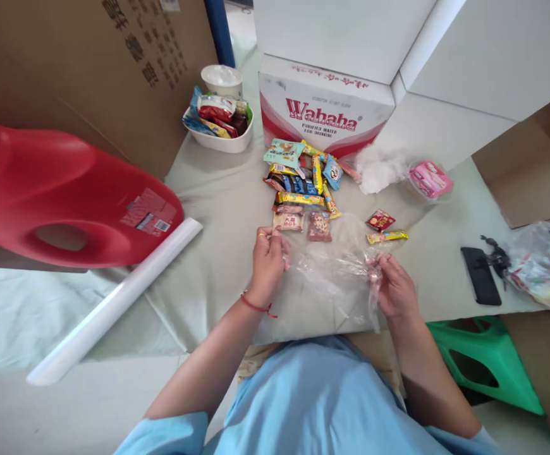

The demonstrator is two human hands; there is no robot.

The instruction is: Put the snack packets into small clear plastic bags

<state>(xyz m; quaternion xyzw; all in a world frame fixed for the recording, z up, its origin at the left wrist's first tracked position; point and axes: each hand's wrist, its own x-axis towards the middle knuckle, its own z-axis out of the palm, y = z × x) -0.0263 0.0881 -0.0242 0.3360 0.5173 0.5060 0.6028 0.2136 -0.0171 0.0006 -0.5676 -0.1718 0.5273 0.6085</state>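
A clear plastic bag (332,272) is stretched between my two hands, low over the table's front part. My left hand (268,258) pinches its left side, and my right hand (392,281) grips the bunched right side. Just beyond the bag lies a pile of wrapped snacks (298,183) in yellow, blue, brown and pale green packets. A brown cookie packet (319,226) and a cream and red packet (287,218) sit at its near edge. Apart from them, near my right hand, are a small red packet (380,220) and a yellow stick packet (387,236).
A white bowl of snacks (222,140) and a paper cup (222,81) stand back left. A Wahaba carton (322,110) closes off the back. At left are a red jug (66,189) and a plastic roll (118,300); at right, a pink package (430,179), phone (480,275) and keys (497,258).
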